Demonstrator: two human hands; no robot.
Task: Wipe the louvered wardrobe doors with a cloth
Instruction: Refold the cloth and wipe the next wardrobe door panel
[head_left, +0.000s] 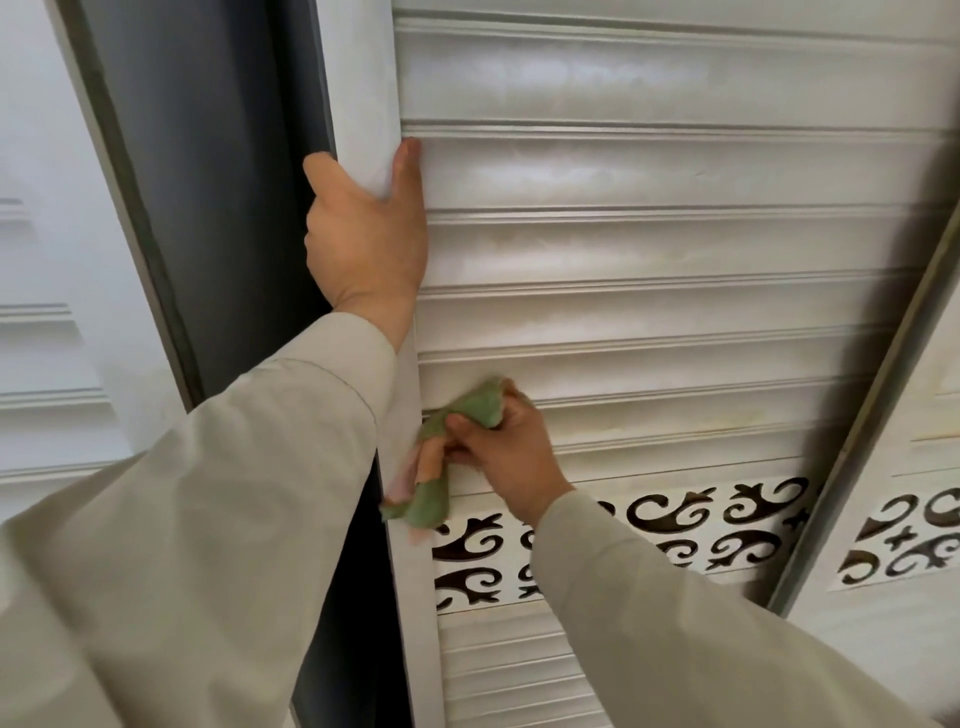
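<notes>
A white louvered wardrobe door (649, 249) fills the middle of the head view, with wide horizontal slats and a cut-out scroll band (691, 519) lower down. My left hand (363, 234) grips the door's left edge, thumb on the front face and fingers wrapped behind it. Lower, my right hand (509, 447) holds a bunched green and pink cloth (436, 457) against a slat near the door's left side. Part of the cloth hangs down over the door frame.
A dark gap (218, 182) opens left of the gripped door, with another white louvered panel (52, 312) beyond it. A second door (914, 467) with the same scroll band overlaps at the right, behind a grey frame strip (872, 415). Finer slats (498, 665) lie below the band.
</notes>
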